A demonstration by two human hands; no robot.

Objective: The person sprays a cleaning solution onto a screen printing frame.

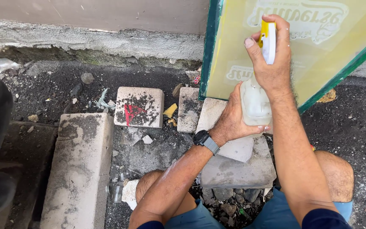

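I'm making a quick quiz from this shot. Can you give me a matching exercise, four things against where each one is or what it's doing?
Things:
1. left hand
2. right hand
3. watch
4. paver with red mark

Places or states:
A. on the dirt by the wall
B. around the bottle's body
C. on the left wrist
D. on the spray head

Pairs: 1-B, 2-D, 3-C, 4-A

Left of the hands, a paving block (140, 106) smeared with red paint lies on dark gravel (56, 85). Further left lies a long concrete block (79, 169); beneath the hands, a flat grey stone slab (238, 169).
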